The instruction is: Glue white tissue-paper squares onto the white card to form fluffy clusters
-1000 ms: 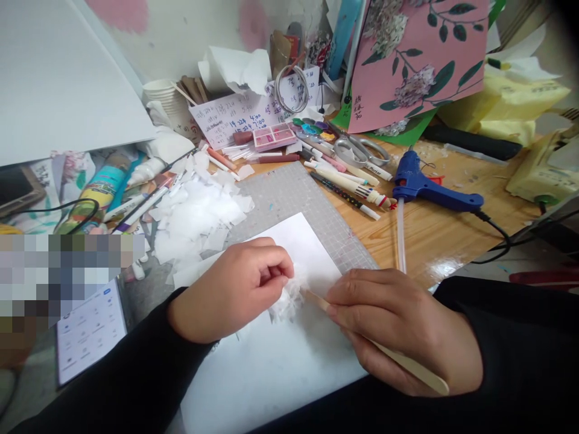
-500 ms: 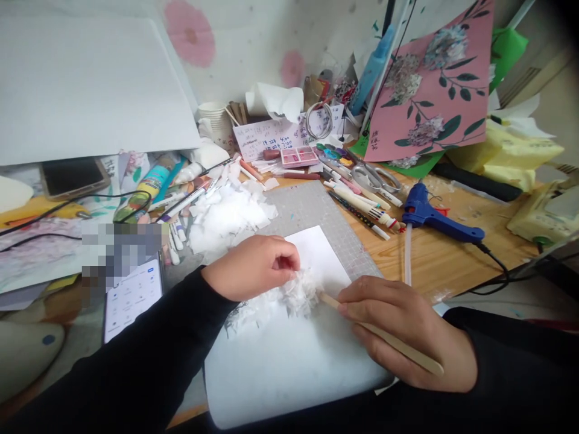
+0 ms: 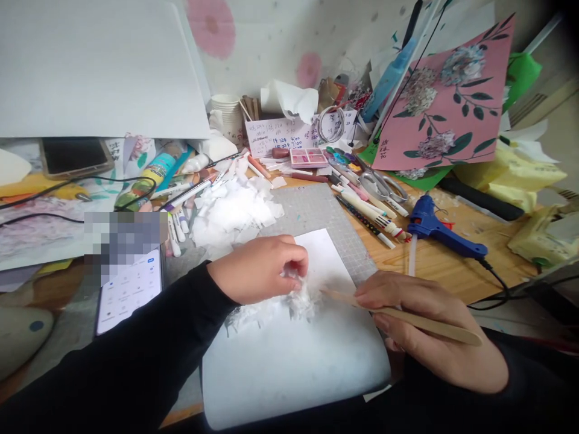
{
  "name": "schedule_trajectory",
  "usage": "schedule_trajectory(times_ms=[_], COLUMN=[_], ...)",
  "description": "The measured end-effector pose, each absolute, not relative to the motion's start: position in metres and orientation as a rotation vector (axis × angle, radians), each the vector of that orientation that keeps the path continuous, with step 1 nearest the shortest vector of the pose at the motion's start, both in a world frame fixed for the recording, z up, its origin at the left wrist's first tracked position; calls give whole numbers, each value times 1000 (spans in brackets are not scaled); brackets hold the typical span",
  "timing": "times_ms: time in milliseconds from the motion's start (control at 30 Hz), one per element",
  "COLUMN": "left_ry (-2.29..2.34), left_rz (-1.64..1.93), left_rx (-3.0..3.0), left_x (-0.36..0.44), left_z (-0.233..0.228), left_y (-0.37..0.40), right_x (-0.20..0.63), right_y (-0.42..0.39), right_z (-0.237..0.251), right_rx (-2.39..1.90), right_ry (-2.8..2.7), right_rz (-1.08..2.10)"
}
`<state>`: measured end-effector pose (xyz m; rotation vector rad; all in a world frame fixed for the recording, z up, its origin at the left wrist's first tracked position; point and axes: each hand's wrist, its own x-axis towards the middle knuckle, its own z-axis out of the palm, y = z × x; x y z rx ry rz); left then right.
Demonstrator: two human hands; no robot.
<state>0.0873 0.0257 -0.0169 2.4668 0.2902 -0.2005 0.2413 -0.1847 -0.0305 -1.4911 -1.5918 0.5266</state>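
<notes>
A ruffled cluster of thin white paper stands up from a white sheet in front of me. My left hand reaches over it from the left, thumb and forefinger pinched on a scrap of white paper at the cluster's top. Between the fingers of my right hand is a flat wooden craft stick, its thin tip just right of the cluster. Another patch of white paper ruffles lies to the left, partly under my left wrist.
Loose white paper scraps are heaped on a grey cutting mat. A blue glue gun, pens and scissors lie to the right. A lit phone is at left. Behind stands a pink flower picture.
The view has shifted slightly. My right hand has drawn the craft stick a little to the right, away from the cluster. The left fingers have moved slightly over its top.
</notes>
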Motion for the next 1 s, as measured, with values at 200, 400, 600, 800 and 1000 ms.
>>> schedule_trajectory(times_ms=[200,400,600,800,1000], left_ry=[328,252,263,336,309], left_rz=[-192,-226,-154,-90,-93], left_rx=[2461,2498,2510,2537,2580], left_x=[86,86,86,85,86], left_z=[-14,-11,-20,-23,-25], left_y=[27,25,25,25,21], right_x=[243,241,242,238,242], right_y=[-180,-175,-176,-171,-170], right_z=[-27,-26,-28,-34,-32], right_rx=[-1541,-1464,-1524,-1513,-1541], right_ry=[-1541,-1671,-1718,-1833,-1900], right_rz=[527,565,474,371,188])
